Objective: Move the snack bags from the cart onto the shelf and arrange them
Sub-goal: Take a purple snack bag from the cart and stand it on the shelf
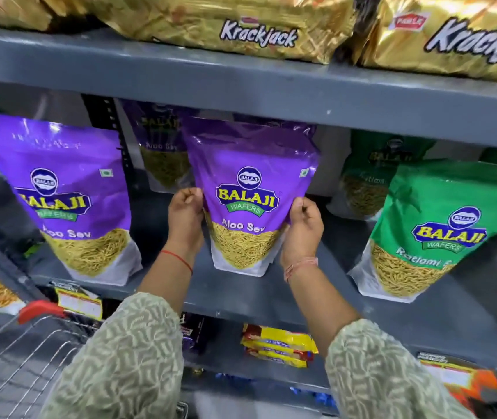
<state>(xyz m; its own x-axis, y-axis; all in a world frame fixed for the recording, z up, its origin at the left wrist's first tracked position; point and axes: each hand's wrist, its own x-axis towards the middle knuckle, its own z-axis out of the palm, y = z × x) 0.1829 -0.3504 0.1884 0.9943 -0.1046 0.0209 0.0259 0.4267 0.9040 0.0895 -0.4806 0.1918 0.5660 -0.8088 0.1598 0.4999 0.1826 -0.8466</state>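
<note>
At the centre of the frame a purple Aloo Sev bag (248, 201) stands upright on the grey middle shelf (259, 294), its white base resting on the shelf board. The left hand (185, 208) pinches the bag's left edge about halfway up, fingers curled closed on the film, and the right hand (304, 220) does the same on the right edge, thumb on the front face. Both wrists carry thread bands, and patterned green sleeves (126, 358) fill the lower part of the frame.

Just behind the held bag, toward the upper centre, a second purple bag (162, 146) sits deeper in the shelf, dim and partly hidden. At the left of the frame another Aloo Sev bag (60, 192) stands on the same shelf, tilted slightly. At the right a green Ratlami Sev bag (434, 228) leans leftward, with what looks like one more green bag (377, 170) behind it, though the shadow makes this hard to confirm.

Gold Krackjack packs (241, 25) lie along the upper shelf at the top. In the lower left corner the wire cart (23, 352) with its red handle end shows; whether any bags lie in it cannot be told. Yellow packets (277, 343) lie on the lower shelf at bottom centre.
</note>
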